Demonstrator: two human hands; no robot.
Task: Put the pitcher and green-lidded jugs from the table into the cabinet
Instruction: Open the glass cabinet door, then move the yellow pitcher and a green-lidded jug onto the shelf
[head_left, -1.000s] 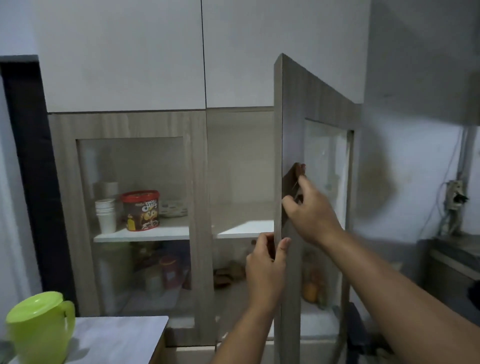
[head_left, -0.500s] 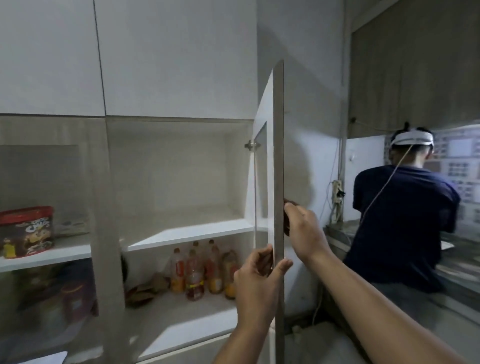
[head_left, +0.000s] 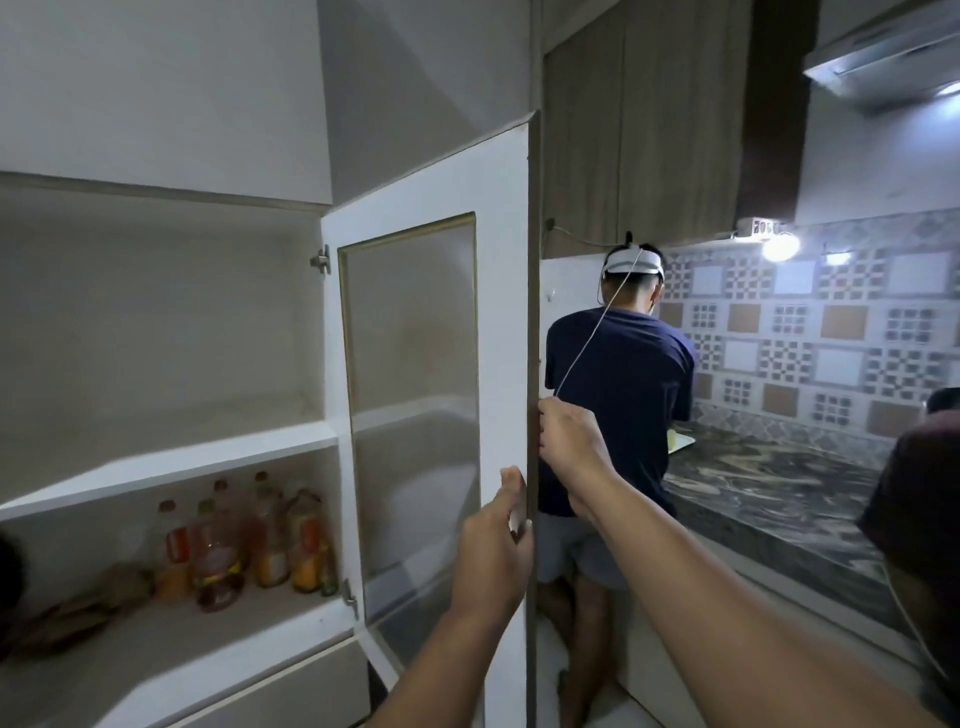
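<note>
- Dim kitchen, pale wall units overhead, patterned tiles and a dark marbled counter (head_left: 769, 499) off to the right.
- Cabinet (head_left: 156, 322) at the left, standing open: upper shelf (head_left: 171, 467) bare along its whole front edge, probably the roomiest landing spot for tall jugs.
- Lower shelf holding a cluster of bottles (head_left: 244, 540) toward its right end, near the hinge side; something dark and blurred at its left end, not identifiable.
- Glass-panelled door (head_left: 441, 364) swung wide on its hinges, inner white face turned toward the camera, presumably to clear the opening for loading.
- Left hand (head_left: 493, 551) curled around the door's free edge low down, thumb on the inner face, fingers wrapped out of sight behind: closed on the door, steadying it.
- Right hand (head_left: 571, 447) higher on the same edge, on the outer side, fingers hidden by the edge; seemingly clasping a handle there, though not certain.
- Both hands on the door, likely for control of the swing near the person in a dark shirt (head_left: 623, 395) standing just beyond it at the counter.
- Pitcher and green-lidded jugs: nowhere in sight, nor the table; none on either shelf, so loading not yet begun.
</note>
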